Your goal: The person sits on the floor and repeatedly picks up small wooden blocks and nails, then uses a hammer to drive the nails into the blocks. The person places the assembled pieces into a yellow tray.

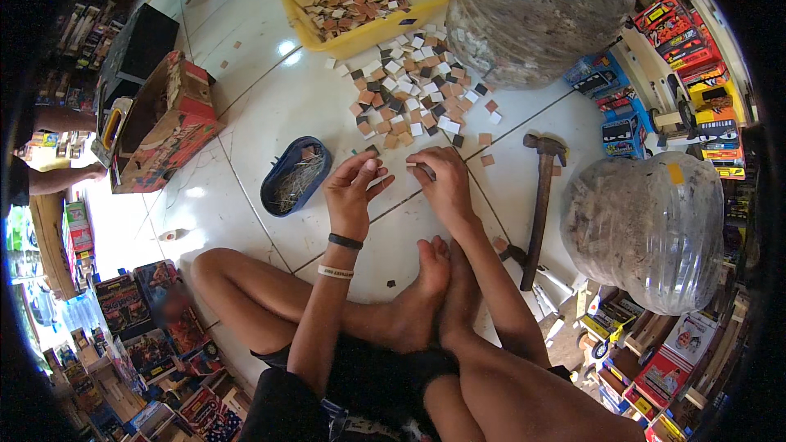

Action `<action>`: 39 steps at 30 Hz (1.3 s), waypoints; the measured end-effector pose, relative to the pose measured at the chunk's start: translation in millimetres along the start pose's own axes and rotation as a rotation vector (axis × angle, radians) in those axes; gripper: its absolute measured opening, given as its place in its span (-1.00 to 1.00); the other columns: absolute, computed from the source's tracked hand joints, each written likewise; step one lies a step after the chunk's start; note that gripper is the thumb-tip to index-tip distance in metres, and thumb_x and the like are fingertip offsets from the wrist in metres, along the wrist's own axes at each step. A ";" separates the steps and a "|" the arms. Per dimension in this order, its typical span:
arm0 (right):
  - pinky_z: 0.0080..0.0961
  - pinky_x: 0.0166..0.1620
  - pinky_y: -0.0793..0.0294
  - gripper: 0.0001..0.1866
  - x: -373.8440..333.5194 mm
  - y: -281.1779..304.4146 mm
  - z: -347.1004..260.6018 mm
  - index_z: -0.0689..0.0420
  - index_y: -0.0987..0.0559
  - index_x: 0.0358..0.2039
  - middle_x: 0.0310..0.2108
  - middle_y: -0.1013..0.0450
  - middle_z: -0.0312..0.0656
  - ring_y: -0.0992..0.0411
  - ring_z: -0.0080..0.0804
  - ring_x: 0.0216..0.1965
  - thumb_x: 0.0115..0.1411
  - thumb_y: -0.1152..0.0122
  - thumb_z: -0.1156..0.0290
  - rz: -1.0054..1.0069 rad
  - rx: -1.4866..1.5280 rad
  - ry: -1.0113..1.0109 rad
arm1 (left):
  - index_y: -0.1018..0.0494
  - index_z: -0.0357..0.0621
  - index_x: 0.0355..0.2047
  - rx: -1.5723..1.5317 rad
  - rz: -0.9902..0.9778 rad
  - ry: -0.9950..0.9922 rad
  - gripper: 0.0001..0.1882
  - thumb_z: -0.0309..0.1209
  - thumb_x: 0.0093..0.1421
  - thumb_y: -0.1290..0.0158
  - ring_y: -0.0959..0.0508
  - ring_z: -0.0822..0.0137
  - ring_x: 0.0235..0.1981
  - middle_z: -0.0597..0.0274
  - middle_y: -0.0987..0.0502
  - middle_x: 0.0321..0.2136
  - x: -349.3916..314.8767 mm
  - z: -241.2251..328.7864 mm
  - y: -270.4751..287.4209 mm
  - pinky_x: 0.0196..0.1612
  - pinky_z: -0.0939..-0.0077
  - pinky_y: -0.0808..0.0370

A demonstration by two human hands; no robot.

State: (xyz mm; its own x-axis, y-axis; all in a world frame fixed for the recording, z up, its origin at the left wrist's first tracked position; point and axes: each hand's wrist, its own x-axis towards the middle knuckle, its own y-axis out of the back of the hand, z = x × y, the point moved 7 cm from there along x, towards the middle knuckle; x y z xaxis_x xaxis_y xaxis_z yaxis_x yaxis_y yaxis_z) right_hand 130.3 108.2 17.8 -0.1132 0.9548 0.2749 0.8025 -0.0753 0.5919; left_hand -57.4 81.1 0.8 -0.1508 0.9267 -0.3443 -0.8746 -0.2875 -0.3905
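Note:
Over the tiled floor (246, 127) my two hands are raised close together, fingertips apart. My left hand (350, 195) pinches a small flat dark piece (372, 150) between thumb and fingers. My right hand (446, 188) is closed in a pinch too; a little dark thing shows at its fingertips, too small to name. Left of my left hand stands a blue oval dish (268, 199) holding thin metal nails (296, 182). Beyond my hands lies a loose pile of small square pieces (417, 86) in white, brown and black.
A yellow basin (352, 46) holds more squares. The hammer (539, 205) lies right of my right arm. Large clear plastic containers (647, 229) and wooden toy trucks (663, 352) line the right. At left, another person's hand (97, 171) is beside a worn red box (176, 135).

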 end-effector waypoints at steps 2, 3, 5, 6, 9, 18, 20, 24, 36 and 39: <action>-0.25 -0.04 -0.53 -0.78 0.6 -1.3 1.9 0.10 -0.73 -0.21 -0.22 -0.65 -0.18 -0.58 -0.12 -0.17 0.09 -0.48 0.56 -0.017 -0.016 -0.036 | -0.53 -0.31 0.17 -0.039 0.002 0.006 -0.63 -0.56 0.37 -0.21 -0.69 0.29 -0.11 0.13 -0.65 -0.13 5.2 -5.3 -8.2 0.04 0.23 -0.77; -0.22 -0.03 -0.53 -0.79 0.5 -2.0 1.7 0.11 -0.73 -0.21 -0.22 -0.64 -0.15 -0.57 -0.09 -0.15 0.11 -0.47 0.53 -0.029 0.003 -0.036 | -0.51 -0.31 0.19 -0.049 -0.010 -0.008 -0.60 -0.56 0.36 -0.22 -0.69 0.29 -0.11 0.13 -0.65 -0.13 7.6 -6.2 -11.9 0.04 0.25 -0.76; -0.18 -0.03 -0.53 -0.82 0.0 -4.4 4.5 0.12 -0.72 -0.21 -0.24 -0.62 -0.11 -0.56 -0.04 -0.13 0.14 -0.45 0.48 -0.067 0.044 -0.076 | -0.48 -0.32 0.22 -0.073 -0.051 -0.038 -0.56 -0.57 0.34 -0.23 -0.69 0.29 -0.11 0.14 -0.66 -0.14 12.6 -7.1 -18.5 0.05 0.28 -0.75; -0.18 -0.03 -0.53 -0.81 -0.2 -4.0 4.2 0.11 -0.72 -0.20 -0.24 -0.62 -0.11 -0.56 -0.03 -0.13 0.14 -0.44 0.49 -0.066 0.050 -0.069 | -0.47 -0.33 0.22 -0.050 -0.055 -0.060 -0.55 -0.57 0.34 -0.24 -0.70 0.29 -0.11 0.13 -0.66 -0.14 15.2 -7.1 -20.3 0.05 0.29 -0.75; -0.17 -0.04 -0.54 -0.80 -0.6 -3.7 4.6 0.11 -0.72 -0.18 -0.24 -0.61 -0.10 -0.57 -0.01 -0.14 0.15 -0.42 0.50 -0.066 0.062 -0.068 | -0.47 -0.38 0.20 -0.011 -0.057 -0.126 -0.54 -0.57 0.32 -0.27 -0.70 0.29 -0.11 0.12 -0.67 -0.14 22.4 -8.4 -25.5 0.04 0.34 -0.73; -0.16 -0.03 -0.55 -0.79 -0.1 -5.2 5.3 0.15 -0.71 -0.17 -0.21 -0.61 -0.08 -0.56 0.01 -0.11 0.14 -0.41 0.51 -0.080 0.028 -0.075 | -0.52 -0.42 0.04 -0.110 0.028 -0.176 -0.69 -0.59 0.32 -0.26 -0.71 0.24 -0.12 0.07 -0.67 -0.13 24.0 -25.1 -34.3 0.02 0.34 -0.74; -0.16 -0.03 -0.55 -0.78 -0.2 -6.2 6.4 0.15 -0.71 -0.17 -0.20 -0.61 -0.08 -0.56 0.01 -0.11 0.14 -0.41 0.52 -0.099 0.029 -0.097 | -0.52 -0.43 0.03 -0.120 0.054 -0.172 -0.71 -0.60 0.33 -0.25 -0.71 0.23 -0.11 0.06 -0.66 -0.12 23.9 -27.4 -33.6 0.02 0.31 -0.75; -0.16 -0.03 -0.56 -0.79 0.6 -5.4 5.6 0.14 -0.72 -0.18 -0.20 -0.61 -0.09 -0.57 0.01 -0.12 0.14 -0.40 0.53 -0.085 0.034 -0.094 | -0.53 -0.42 0.01 -0.139 0.050 -0.228 -0.74 -0.62 0.34 -0.22 -0.70 0.22 -0.09 0.05 -0.66 -0.11 24.6 -26.7 -34.9 0.03 0.30 -0.76; -0.16 -0.03 -0.56 -0.78 0.4 -6.9 8.4 0.13 -0.72 -0.17 -0.19 -0.61 -0.11 -0.56 0.00 -0.11 0.13 -0.39 0.53 -0.077 0.022 -0.108 | -0.55 -0.37 0.01 -0.088 0.075 -0.269 -0.75 -0.63 0.33 -0.22 -0.71 0.25 -0.10 0.05 -0.68 -0.09 20.7 -29.5 -38.2 0.02 0.33 -0.74; -0.17 -0.02 -0.55 -0.77 -0.1 -7.3 8.6 0.13 -0.72 -0.17 -0.19 -0.62 -0.11 -0.56 0.00 -0.10 0.13 -0.39 0.53 -0.089 0.009 -0.104 | -0.57 -0.38 -0.01 -0.094 0.079 -0.287 -0.77 -0.65 0.33 -0.20 -0.71 0.27 -0.11 0.05 -0.69 -0.11 20.1 -29.3 -39.2 0.00 0.35 -0.72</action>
State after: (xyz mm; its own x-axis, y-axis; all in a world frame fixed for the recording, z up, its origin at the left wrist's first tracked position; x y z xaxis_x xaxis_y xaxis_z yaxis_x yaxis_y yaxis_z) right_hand 129.5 111.2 6.9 -0.1232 0.9823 0.1412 0.7970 0.0132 0.6038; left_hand -12.6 103.9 -15.9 -0.3527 0.9271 -0.1265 -0.8105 -0.3703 -0.4539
